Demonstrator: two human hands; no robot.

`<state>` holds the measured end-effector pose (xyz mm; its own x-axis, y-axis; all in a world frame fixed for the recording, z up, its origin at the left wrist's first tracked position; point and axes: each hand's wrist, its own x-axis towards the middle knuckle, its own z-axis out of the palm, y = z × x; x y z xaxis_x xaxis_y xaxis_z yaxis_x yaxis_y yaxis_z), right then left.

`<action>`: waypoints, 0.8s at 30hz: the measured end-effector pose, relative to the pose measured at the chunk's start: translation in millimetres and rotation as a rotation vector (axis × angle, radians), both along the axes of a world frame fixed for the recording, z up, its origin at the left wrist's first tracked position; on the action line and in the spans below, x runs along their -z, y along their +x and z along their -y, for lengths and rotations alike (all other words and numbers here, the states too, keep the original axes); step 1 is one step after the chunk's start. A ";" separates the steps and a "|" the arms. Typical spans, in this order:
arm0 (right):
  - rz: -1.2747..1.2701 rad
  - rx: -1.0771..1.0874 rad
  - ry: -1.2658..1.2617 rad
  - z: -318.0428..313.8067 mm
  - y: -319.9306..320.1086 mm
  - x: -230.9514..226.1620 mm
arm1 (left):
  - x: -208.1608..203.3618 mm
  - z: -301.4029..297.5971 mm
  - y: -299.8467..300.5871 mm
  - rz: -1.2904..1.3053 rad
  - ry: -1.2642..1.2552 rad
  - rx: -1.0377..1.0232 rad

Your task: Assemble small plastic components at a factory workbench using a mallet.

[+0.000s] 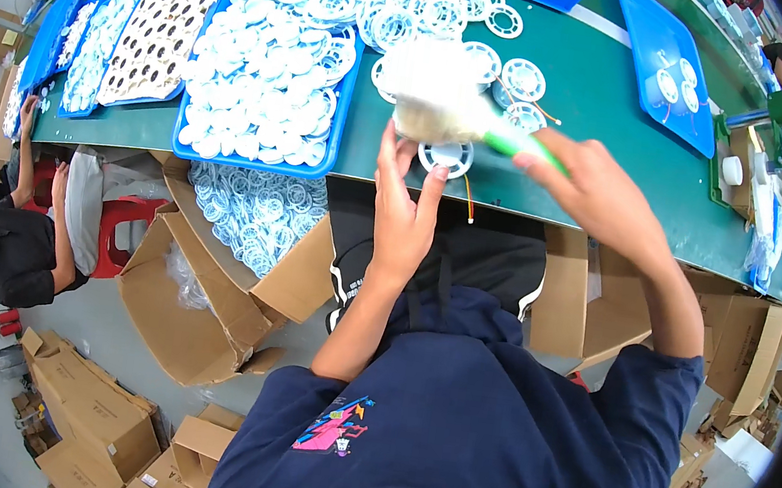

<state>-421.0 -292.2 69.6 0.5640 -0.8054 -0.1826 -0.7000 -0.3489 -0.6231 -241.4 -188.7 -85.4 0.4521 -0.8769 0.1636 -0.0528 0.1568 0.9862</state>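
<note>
My right hand (588,176) is closed around the green handle (527,148) of a mallet with a bulky white head (433,77), blurred by motion. The head hangs over the near part of the bench and hides what is directly under it. Just below it, my left hand (405,211) grips the edge of a white round plastic housing (446,159), thumb on its near rim, other fingers partly hidden. A thin wire with a small connector (470,217) hangs from that housing over the bench edge. More white housings (523,81) with wires lie just beyond.
A blue tray (335,143) heaped with white discs stands on the green bench (590,83), with white rings (413,5) piled behind. Another blue tray (666,68) holds a few housings at right. Open cardboard boxes (196,302) stand below. A co-worker (16,244) sits at left.
</note>
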 end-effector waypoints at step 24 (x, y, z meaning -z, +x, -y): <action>0.351 0.153 -0.385 -38.7 -68.7 69.9 | -37.9 19.5 -88.6 0.427 -0.261 0.233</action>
